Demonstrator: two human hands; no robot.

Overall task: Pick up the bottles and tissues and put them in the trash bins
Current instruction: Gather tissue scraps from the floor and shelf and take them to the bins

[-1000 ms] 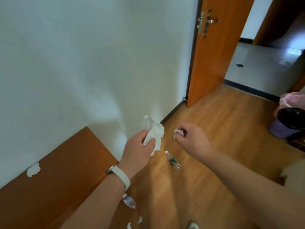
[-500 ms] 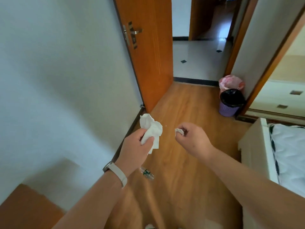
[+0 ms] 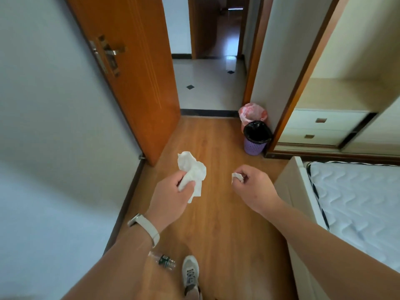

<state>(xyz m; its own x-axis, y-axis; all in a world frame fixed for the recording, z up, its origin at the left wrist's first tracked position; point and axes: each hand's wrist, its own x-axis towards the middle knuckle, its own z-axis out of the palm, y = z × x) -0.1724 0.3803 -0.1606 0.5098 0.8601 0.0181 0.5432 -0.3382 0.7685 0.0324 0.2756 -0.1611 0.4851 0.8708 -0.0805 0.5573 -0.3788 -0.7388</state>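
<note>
**Tissues held in both hands, bins ahead by the wall**

A crumpled white tissue (image 3: 191, 173) is clutched in the left hand (image 3: 171, 198), whose fingers are curled tight around its lower part; most of the tissue stands up above the fist and a flap hangs down past the thumb. A small scrap of tissue (image 3: 236, 176) is pinched in the closed right hand (image 3: 252, 187), only its white tip being seen at the fingertips. Both hands are held out over the wooden floor (image 3: 218, 224), well apart from each other.

Farther ahead, a purple bin (image 3: 255, 142) lined with a black bag is set against the wall, and a pink-bagged bin (image 3: 252, 112) is placed just behind it, touching or nearly so. A clear bottle (image 3: 163, 259) is left lying on the floor beneath the left forearm, just beside a grey shoe (image 3: 190, 274).
</note>
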